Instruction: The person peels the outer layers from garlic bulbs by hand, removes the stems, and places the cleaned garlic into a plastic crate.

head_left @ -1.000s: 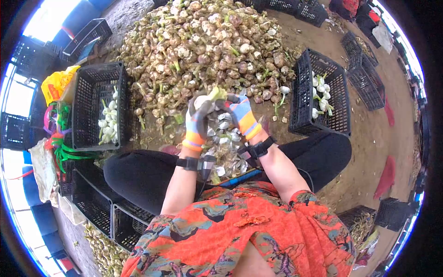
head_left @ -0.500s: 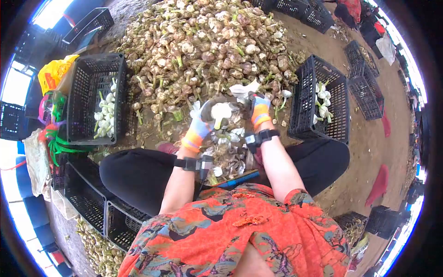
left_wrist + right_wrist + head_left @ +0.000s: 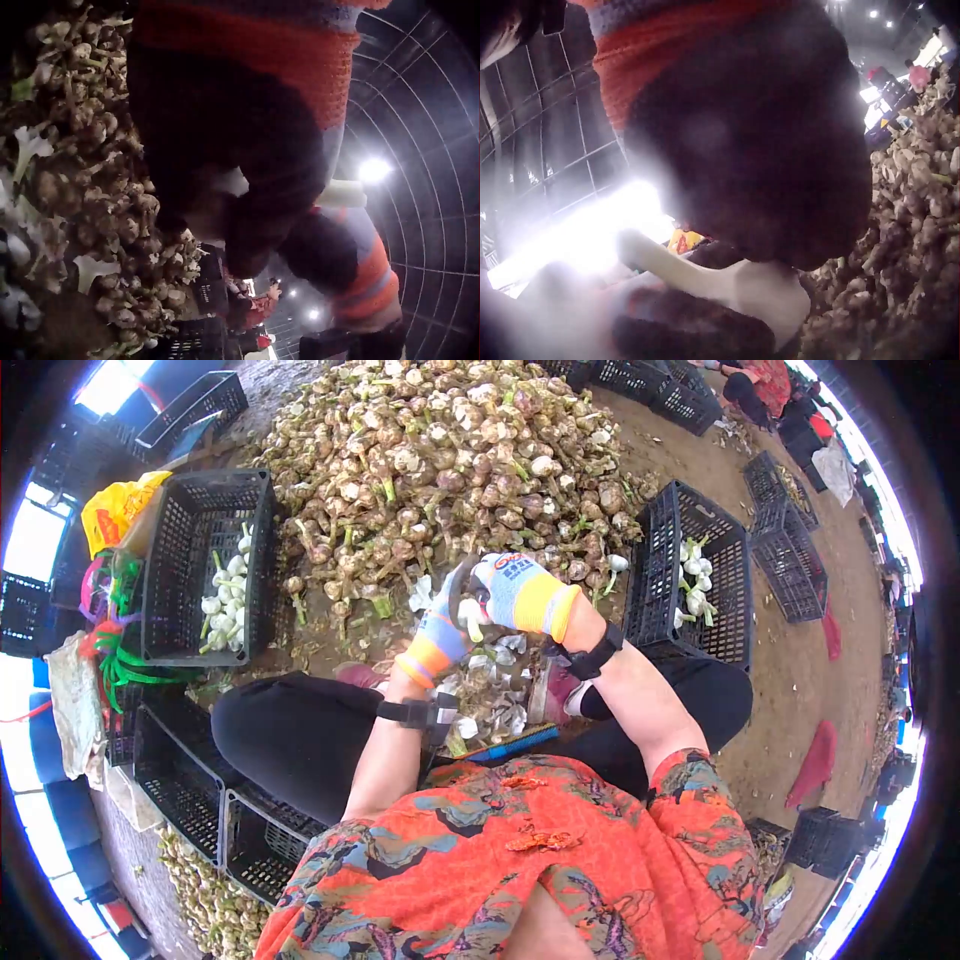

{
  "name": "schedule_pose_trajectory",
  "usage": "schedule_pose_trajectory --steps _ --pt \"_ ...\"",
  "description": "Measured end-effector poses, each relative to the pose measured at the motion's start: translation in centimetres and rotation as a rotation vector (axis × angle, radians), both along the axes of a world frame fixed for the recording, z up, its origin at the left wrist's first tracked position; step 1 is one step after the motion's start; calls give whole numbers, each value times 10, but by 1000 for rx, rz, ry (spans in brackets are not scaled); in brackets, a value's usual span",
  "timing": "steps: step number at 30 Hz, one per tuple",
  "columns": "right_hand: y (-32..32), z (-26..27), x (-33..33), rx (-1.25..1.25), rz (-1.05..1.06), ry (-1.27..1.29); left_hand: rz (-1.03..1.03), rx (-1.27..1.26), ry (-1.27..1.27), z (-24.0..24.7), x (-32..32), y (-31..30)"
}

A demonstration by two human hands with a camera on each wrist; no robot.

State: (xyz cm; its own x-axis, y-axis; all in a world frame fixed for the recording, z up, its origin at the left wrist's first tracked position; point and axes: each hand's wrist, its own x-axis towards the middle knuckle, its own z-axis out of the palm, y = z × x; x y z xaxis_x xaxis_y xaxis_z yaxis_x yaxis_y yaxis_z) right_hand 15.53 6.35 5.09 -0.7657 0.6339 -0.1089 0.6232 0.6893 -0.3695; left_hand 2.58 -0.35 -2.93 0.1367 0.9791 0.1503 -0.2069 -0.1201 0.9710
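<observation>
My gloved left hand point(image 3: 443, 622) grips a white garlic bulb point(image 3: 473, 616) low in front of the large garlic heap point(image 3: 450, 470). From the right, my gloved right hand point(image 3: 525, 595) closes over the same bulb, its back turned up and its fingertips hidden. In the right wrist view the peeled bulb point(image 3: 771, 298) shows smooth and white, its pale stem pointing left between the two dark glove palms. The cut stem point(image 3: 341, 193) also sticks out between the hands in the left wrist view. Loose white skins point(image 3: 490, 685) lie on the ground beneath.
A black crate point(image 3: 160, 575) with several white bulbs stands on the left; another crate point(image 3: 655, 585) with white bulbs stands on the right. Stacked crates point(image 3: 180, 770) sit by the left knee. A blue-edged thing point(image 3: 520, 743) lies between the legs.
The right hand first moved away rightward, with a strip of white skin beside it, then came back left onto the bulb. The left hand kept hold of the bulb, now whiter than before.
</observation>
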Motion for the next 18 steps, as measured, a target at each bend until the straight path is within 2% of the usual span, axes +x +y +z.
schedule_pose_trajectory --steps 2,3,4,6,7,8,10,11,12,13,14,17,18 --pt "-3 2 0 24 -5 -53 14 -94 -140 -2 4 0" --pt "-4 -2 0 5 -50 -28 87 113 268 2 0 -2" --pt "-3 -9 0 9 -48 -29 90 116 268 -1 -1 1" --pt "2 -31 2 -81 -241 267 225 172 246 -9 -3 6" --pt "8 -40 4 -113 -252 319 269 80 154 -10 -3 6" --pt "6 -36 4 -105 -288 388 424 180 181 -10 -3 9" --pt "7 -43 1 -232 -353 463 475 -45 -68 -11 -9 7" --pt "5 -47 -1 -232 -353 464 455 -13 -226 -10 -12 9" --pt "1 -52 -4 -114 -383 481 456 -13 -226 -10 -13 8" --pt "-1 -57 -6 3 -411 498 461 -106 -373 -10 -13 6" --pt "1 -63 -7 2 -410 497 465 -199 -519 -7 -14 5" --pt "16 -71 -6 -104 -599 306 374 -199 -672 2 -15 0" --pt "19 -79 -3 -105 -596 307 312 -211 -756 5 -15 -2"
